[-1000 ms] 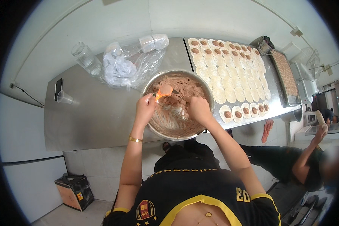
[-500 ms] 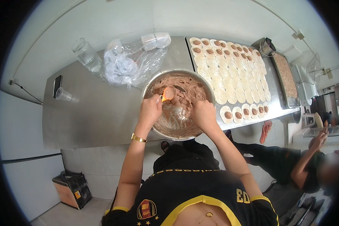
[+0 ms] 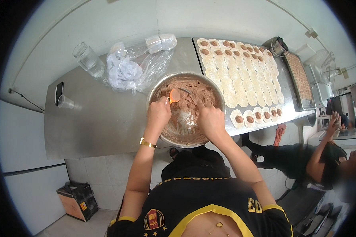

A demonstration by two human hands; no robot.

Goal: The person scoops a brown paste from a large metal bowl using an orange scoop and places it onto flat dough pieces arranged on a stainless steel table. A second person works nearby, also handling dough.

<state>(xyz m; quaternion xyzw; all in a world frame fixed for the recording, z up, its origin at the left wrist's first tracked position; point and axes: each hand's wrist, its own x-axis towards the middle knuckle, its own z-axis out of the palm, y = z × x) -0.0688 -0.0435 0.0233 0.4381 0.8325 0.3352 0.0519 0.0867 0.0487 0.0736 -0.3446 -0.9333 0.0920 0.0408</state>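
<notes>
A wide metal bowl holds a brown, paste-like filling, smeared thin over the near part. My left hand is closed around the handle of an orange scoop. The scoop sits above the bowl's left side with filling in its cup. Over the right side of the bowl, my right hand is closed, fingertips at the filling; what it grips is hidden. A narrow metal blade-like piece shows in the filling between the hands; whether it joins my right hand cannot be seen.
Right of the bowl lie rows of pale oval dough wrappers, some topped with filling. Beyond them stands a tray of brown pieces. Left are a plastic bag, glass jar, plastic cup and phone. A co-worker is at right.
Both hands stay over the bowl. My right hand and the metal piece have shifted slightly left, and the piece shows brighter. The scoop has turned a little. The co-worker has changed posture.
</notes>
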